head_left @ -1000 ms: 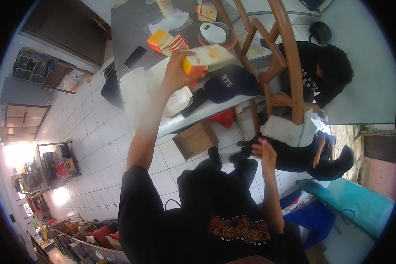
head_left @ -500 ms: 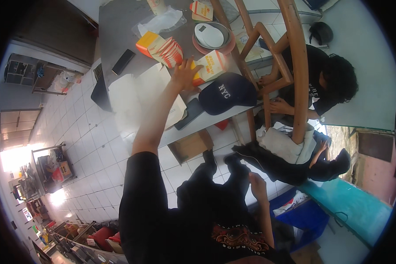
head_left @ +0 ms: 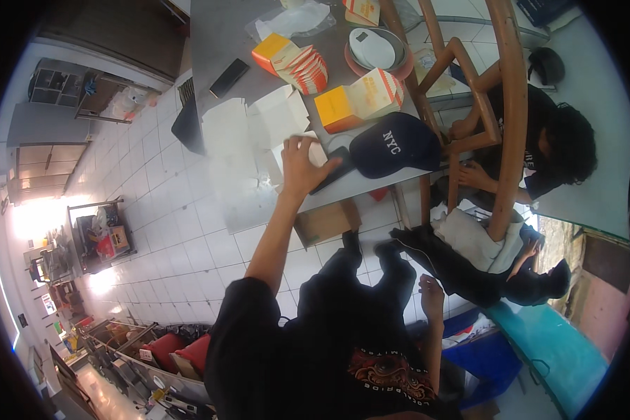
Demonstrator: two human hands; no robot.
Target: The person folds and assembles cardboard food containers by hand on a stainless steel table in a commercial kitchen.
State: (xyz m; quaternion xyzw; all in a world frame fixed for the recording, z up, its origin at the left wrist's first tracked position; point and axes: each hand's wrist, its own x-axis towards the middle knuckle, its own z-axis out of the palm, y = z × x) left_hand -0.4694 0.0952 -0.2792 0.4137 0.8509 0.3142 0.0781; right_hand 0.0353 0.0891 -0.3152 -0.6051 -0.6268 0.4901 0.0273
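Holds the grip of the left hand [head_left: 300,166] spread in the head view, over the white box [head_left: 319,150] on the surface [head_left: 220,31], beside the dark phone [head_left: 332,175]; cannot tell touch from hover. Carries the right hand [head_left: 432,295] loosely curled, well apart; cannot tell how closed. Could crease the box by squeezing, or push the phone over the near edge by sweeping the thumb sideways.

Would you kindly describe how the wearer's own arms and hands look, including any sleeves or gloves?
The left hand and right hand are bare, with no gloves or watches showing. The left sleeve is loose, plain black and short, ending around the elbow; the right sleeve is hard to make out.
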